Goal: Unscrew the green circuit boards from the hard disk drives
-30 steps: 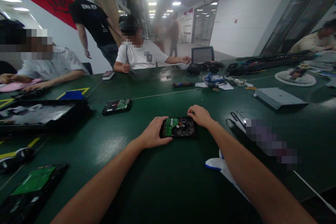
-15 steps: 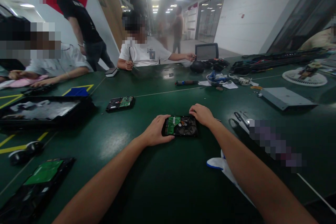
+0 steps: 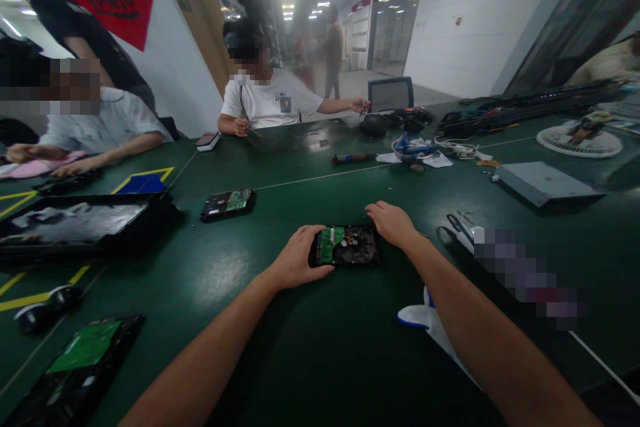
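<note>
A black hard drive [image 3: 345, 245] with a green circuit board lies flat on the dark green table [image 3: 310, 347] in front of me. My left hand [image 3: 297, 257] grips its left end, thumb along the near edge and fingers over the far edge. My right hand [image 3: 393, 222] rests at the drive's far right corner with fingers curled; whatever they hold is hidden.
A second hard drive [image 3: 227, 203] lies further left. A black tray [image 3: 75, 220] and another green board [image 3: 80, 353] sit at left. Scissors [image 3: 457, 225], a white glove [image 3: 425, 317] and a grey box [image 3: 543, 181] lie at right. Other people sit across the table.
Only the camera view shifted slightly. Both hands stay on the hard drive in the same places.
</note>
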A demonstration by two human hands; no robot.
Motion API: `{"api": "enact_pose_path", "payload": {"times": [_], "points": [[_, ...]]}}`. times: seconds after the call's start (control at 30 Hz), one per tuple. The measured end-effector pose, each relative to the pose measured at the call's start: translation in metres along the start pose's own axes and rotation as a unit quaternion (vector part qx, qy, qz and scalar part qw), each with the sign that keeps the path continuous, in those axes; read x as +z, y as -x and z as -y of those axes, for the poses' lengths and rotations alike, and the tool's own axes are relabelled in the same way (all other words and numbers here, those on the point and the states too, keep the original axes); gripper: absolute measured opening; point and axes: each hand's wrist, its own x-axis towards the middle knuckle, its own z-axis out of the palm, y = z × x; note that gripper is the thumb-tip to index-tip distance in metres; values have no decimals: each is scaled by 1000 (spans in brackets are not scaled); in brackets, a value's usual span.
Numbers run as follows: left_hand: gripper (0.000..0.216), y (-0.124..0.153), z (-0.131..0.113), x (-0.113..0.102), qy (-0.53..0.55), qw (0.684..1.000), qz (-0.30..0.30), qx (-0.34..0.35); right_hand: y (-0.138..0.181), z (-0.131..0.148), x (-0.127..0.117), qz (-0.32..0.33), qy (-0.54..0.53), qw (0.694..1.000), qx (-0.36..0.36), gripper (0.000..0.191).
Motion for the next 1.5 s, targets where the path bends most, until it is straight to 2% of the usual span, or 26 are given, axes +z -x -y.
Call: {"api": "enact_pose_path", "payload": {"times": [0.23,0.4,0.9,1.3,1.5], "points": [[86,2,3,2,-9,1000,-13,23,-2,-2,5,1,-10,1000,-21,28],[87,2,1,2,-13,1000,-13,17,-4,-1,3,-5,-12,1000,-9,24],[95,0,6,6,-10,1000,-16,25,-12,-4,8,-4,-27,999,-46,24],[94,2,5,7,-22,999,-23,16,-18,1,8,11,12,1000,-19,23],[96,4,4,8,-29,999,-25,14,-14,4,4,14,31,999,-31,24]]}}
